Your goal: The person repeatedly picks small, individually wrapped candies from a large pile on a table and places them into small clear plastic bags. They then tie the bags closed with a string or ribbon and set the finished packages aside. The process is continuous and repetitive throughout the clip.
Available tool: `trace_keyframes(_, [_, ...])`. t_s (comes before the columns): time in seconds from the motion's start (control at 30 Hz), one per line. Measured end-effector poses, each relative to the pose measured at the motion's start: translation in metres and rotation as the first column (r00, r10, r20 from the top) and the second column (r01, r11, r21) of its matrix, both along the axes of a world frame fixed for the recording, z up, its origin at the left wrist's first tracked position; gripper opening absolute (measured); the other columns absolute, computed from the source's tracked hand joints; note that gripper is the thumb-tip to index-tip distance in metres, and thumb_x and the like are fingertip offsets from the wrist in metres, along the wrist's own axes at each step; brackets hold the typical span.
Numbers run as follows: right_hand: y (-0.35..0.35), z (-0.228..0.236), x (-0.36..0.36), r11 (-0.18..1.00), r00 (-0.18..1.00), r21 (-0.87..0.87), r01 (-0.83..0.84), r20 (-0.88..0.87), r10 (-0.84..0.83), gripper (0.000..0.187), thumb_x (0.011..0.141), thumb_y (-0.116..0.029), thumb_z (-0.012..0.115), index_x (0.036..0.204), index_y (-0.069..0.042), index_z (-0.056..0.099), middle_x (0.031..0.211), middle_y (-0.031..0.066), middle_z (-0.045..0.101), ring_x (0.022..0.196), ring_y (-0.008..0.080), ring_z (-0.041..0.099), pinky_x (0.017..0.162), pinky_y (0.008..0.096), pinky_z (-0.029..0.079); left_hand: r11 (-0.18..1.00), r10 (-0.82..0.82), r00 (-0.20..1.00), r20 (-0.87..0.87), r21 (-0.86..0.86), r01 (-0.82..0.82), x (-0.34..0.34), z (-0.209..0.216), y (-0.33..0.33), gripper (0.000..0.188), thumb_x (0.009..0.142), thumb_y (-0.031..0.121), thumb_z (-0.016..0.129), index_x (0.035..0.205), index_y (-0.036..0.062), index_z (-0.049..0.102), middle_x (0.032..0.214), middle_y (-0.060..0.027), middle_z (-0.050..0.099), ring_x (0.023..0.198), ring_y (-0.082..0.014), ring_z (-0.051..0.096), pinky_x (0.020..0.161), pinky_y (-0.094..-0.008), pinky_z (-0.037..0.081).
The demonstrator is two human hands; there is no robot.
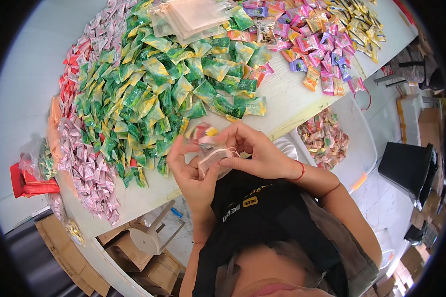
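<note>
Between my two hands, just off the table's front edge, is a small sheer drawstring pouch [214,162]. My left hand [189,166] grips one side of it, its fingers curled round the pouch. From the other side my right hand [255,151] pinches the pouch near a thin pale cord. Red and yellow wrapped pieces [203,131] show at the pouch's far end; they are blurred. Beyond my hands spreads a big heap of green and yellow wrapped candies [143,94]. A stack of flat sheer peach pouches [191,19] lies on top of that heap.
Pink wrapped candies [89,168] line the left side; purple and orange ones [314,44] and gold ones [364,24] lie far right. A clear tub [369,143] beside me holds more candies. A black bin [406,166] stands right, cardboard boxes [134,252] below left.
</note>
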State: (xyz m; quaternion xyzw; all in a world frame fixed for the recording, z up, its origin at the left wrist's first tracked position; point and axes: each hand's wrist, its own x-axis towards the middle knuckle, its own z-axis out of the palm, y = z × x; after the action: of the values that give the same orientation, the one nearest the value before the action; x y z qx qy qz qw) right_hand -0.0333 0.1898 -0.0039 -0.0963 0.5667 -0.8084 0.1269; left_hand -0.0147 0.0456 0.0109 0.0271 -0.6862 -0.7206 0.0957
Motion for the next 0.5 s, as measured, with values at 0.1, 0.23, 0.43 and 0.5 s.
trace_keyframes(0.1, [-0.005,-0.013,0.003,0.999,0.994,0.014,0.048,-0.104,-0.047,0.009,0.080,-0.006,0.066,0.085,-0.002,0.059,0.078,0.0033,0.058,0.068,0.0075,0.054,0.061,0.0237,0.044,0.988,-0.045,0.999,0.009,-0.148,0.046,-0.004,-0.009,-0.006,0.050,0.069,-0.012,0.061,0.116,-0.0014,0.049,0.095,-0.0070,0.046,0.083,-0.0152,0.054,0.073,-0.0254,0.047])
trace_keyframes(0.23, [-0.007,-0.014,0.004,0.979,0.942,0.191,0.073,-0.335,-0.005,0.004,0.081,-0.002,0.066,0.083,-0.002,0.063,0.083,0.0050,0.062,0.076,0.0111,0.058,0.067,0.0247,0.045,0.902,0.059,0.988,-0.142,-0.417,-0.113,-0.007,-0.017,-0.002,0.041,0.066,-0.012,0.064,0.105,-0.0004,0.060,0.090,-0.0063,0.047,0.075,-0.0137,0.050,0.065,-0.0227,0.043])
trace_keyframes(0.43, [-0.009,-0.018,0.000,0.988,0.977,-0.152,0.030,0.211,0.003,0.004,0.085,-0.005,0.061,0.086,-0.002,0.059,0.081,0.0045,0.061,0.070,0.0106,0.057,0.061,0.0232,0.046,0.955,0.021,0.996,-0.086,-0.293,-0.046,-0.007,-0.016,-0.018,0.042,0.068,-0.004,0.067,0.109,0.0004,0.057,0.095,-0.0066,0.049,0.074,-0.0114,0.048,0.066,-0.0223,0.041])
trace_keyframes(0.5, [-0.008,-0.024,-0.007,0.973,0.989,-0.222,0.070,0.146,-0.038,0.009,0.090,-0.009,0.056,0.085,-0.001,0.056,0.081,0.0070,0.061,0.067,0.0101,0.057,0.059,0.0229,0.046,0.992,0.053,0.991,-0.124,-0.104,-0.067,-0.001,-0.012,-0.021,0.044,0.069,-0.001,0.070,0.111,0.0003,0.055,0.098,-0.0070,0.050,0.074,-0.0111,0.048,0.068,-0.0230,0.042])
